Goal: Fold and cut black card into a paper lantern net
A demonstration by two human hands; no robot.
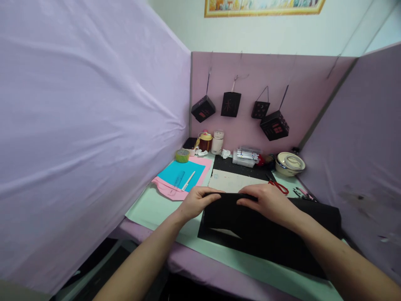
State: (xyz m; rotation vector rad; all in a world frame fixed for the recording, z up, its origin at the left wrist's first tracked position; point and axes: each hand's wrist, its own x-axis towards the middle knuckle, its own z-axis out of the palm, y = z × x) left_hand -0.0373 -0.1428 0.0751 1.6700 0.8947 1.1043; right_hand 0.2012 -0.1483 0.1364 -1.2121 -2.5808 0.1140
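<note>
Both hands, the left hand [198, 201] and right hand [266, 201], pinch the top edge of one folded black paper sheet [250, 232] lying on the pale green table [150, 209] (near its front edge). Four black paper lanterns [274, 125] hang behind; one pair of red-handled scissors [278, 187] lies nearby.

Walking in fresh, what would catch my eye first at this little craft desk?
Most likely the two hands at the desk's front: the left hand and right hand press along the top edge of a folded black paper sheet. Next, four black paper lanterns hanging in a row on the pink back panel. Left of the hands, a turquoise sheet lies on pink paper, its colour standing out.
</note>
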